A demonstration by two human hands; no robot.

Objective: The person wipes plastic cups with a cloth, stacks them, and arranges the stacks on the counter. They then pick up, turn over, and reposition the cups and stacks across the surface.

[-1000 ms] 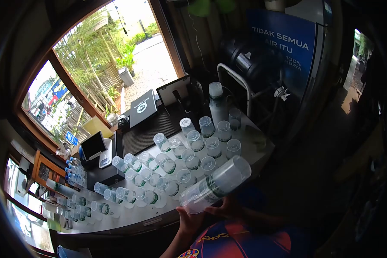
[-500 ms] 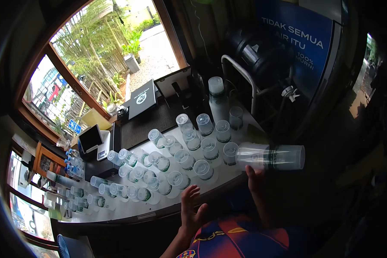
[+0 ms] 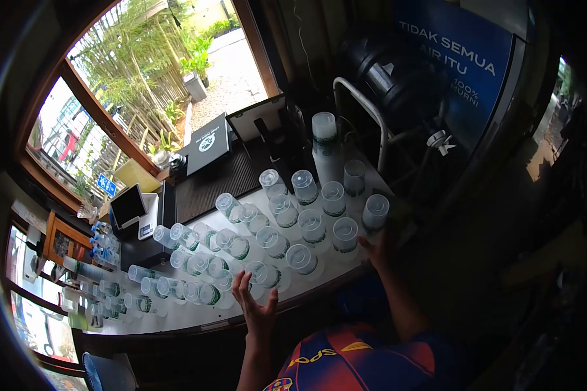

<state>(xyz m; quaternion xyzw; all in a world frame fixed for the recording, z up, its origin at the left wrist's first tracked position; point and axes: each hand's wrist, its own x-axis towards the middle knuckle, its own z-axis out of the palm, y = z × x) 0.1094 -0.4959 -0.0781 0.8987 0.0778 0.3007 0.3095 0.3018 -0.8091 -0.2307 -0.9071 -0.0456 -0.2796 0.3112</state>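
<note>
Many clear plastic cups with green printing stand in rows on the white counter, most with their closed ends up. At the right end of these rows, my right hand point(image 3: 381, 251) is at the lower side of a plastic cup point(image 3: 376, 210), its thumb and fingers around the base; part of the grip is hidden. My left hand point(image 3: 257, 305) hovers at the counter's front edge, fingers spread and holding nothing. Closest to it is another plastic cup point(image 3: 263, 274). A tall stack of cups point(image 3: 326, 150) rises at the back right.
A black ribbed mat point(image 3: 218, 186) and a dark box point(image 3: 209, 144) lie behind the cups. On the left are a tablet screen point(image 3: 128, 206) and several bottles point(image 3: 104, 247). A large dark water jug point(image 3: 398, 78) rests in a metal stand point(image 3: 365, 104) at the right.
The clear cup stack in my right hand has swung from lying sideways to upright at the right end of the rows. My left hand has moved left, fingers still spread.
</note>
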